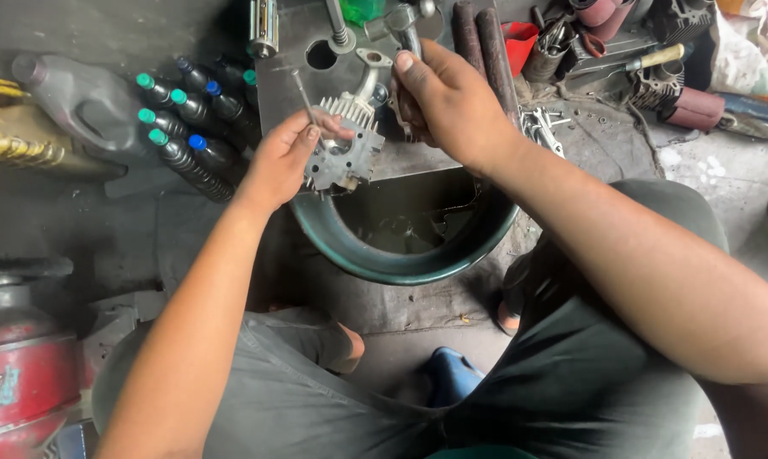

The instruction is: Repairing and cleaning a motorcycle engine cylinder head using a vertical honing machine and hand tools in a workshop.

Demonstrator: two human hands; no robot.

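Observation:
A grey finned metal engine part (pixel 347 151) is held over a dark green round basin (pixel 401 263). My left hand (pixel 282 157) grips its left side and pinches a thin metal rod (pixel 304 98) that sticks up and to the left. My right hand (pixel 443 98) holds the part's right side, thumb pointing up toward a curved metal piece (pixel 371 72) on top of it. Both hands are closed on the same part.
A dark metal plate with a round hole (pixel 320 55) lies behind the basin. Several dark bottles with green and blue caps (pixel 193 127) and a grey jug (pixel 87 102) stand at the left. Tools and engine parts (pixel 622 59) crowd the upper right. A red tank (pixel 19 374) sits lower left.

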